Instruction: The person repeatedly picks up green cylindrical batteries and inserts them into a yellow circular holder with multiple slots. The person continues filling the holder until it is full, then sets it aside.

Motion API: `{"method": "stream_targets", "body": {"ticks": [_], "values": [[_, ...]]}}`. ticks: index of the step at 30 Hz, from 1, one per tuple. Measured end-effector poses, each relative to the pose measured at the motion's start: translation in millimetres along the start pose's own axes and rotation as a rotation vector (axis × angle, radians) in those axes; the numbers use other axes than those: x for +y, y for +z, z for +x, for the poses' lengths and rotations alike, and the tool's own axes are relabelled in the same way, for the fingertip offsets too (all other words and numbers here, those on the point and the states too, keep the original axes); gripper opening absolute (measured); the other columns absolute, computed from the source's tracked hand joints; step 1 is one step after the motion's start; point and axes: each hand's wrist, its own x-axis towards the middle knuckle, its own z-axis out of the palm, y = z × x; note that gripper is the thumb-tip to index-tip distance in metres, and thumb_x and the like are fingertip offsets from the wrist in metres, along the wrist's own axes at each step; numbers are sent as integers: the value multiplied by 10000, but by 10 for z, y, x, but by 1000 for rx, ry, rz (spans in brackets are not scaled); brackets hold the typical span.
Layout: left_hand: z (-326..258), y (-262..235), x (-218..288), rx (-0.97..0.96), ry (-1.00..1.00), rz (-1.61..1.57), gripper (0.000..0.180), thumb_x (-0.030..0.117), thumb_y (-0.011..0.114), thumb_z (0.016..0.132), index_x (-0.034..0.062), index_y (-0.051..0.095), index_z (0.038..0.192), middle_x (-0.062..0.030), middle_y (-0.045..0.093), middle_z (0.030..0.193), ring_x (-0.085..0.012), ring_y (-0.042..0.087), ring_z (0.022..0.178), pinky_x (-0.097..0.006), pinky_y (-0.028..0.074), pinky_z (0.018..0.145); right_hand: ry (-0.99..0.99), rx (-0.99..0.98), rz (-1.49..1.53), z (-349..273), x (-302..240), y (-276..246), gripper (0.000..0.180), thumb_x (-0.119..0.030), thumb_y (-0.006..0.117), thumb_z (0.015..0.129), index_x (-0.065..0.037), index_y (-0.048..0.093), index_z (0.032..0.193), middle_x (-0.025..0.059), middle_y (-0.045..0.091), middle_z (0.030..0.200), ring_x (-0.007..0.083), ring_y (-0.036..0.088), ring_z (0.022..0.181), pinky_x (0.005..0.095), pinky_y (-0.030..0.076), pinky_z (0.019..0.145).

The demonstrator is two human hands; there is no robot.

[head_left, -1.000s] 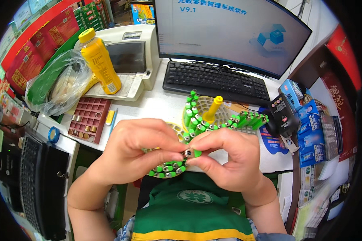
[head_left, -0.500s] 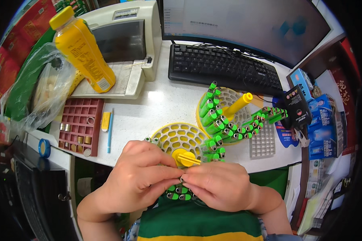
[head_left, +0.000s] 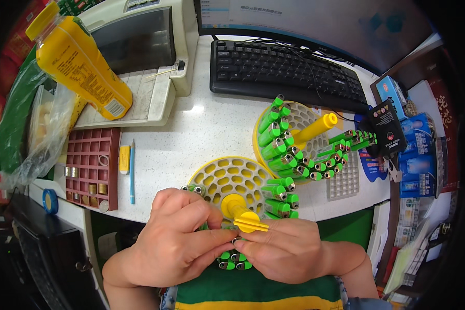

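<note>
My left hand [head_left: 178, 240] and my right hand [head_left: 284, 253] meet at the near edge of a round yellow rack [head_left: 232, 178] with a grey honeycomb top. Their fingertips close on a lighter [head_left: 237, 240], of which only the metal top shows; its body is hidden by my fingers. Several green lighters [head_left: 235, 261] with metal tops stand just below the fingertips, and others line the rack's right and left rims. A yellow post [head_left: 248, 222] rises from the rack's middle and leans toward me. Behind it, a second yellow rack [head_left: 260, 147] holds more green lighters [head_left: 276, 149] around its yellow handle [head_left: 315, 128].
A black keyboard [head_left: 289, 75] lies below the monitor [head_left: 315, 20]. At left are a printer [head_left: 160, 101], a yellow bottle [head_left: 82, 67], a plastic bag [head_left: 23, 134], a red coin tray [head_left: 91, 168], an eraser [head_left: 124, 159] and a blue pencil [head_left: 132, 175]. A grey grid tray [head_left: 343, 178] lies right.
The view has shifted slightly, moving the bottle and coin tray toward the left edge. The near rack's post appears lower and tilts more toward me. My hands keep their pinch on the lighter.
</note>
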Motion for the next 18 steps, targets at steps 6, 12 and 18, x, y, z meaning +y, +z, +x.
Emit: {"method": "stream_targets", "body": {"ticks": [6,12,18], "values": [[-51,9,4,15,17,26,220,145,806,603,134,744,814,20,566,787,-192,517,775,-343,364,755,16,-4,13,-14,-26,14,113,-93,708,767,-46,671,864,74,680,896,214,673,810,307,539,635],[-50,24,25,15,2,18,228,136,804,602,140,745,822,23,559,783,-193,507,780,-345,360,763,-87,-2,-88,12,-18,-20,85,-84,688,774,-33,656,833,87,667,876,218,662,776,306,544,638],[-57,18,46,19,-1,21,228,134,803,601,142,743,820,15,555,787,-206,505,785,-349,361,761,-111,-39,-116,49,-39,-55,73,-79,668,783,-21,627,795,82,642,854,201,650,769,293,543,645]]}}
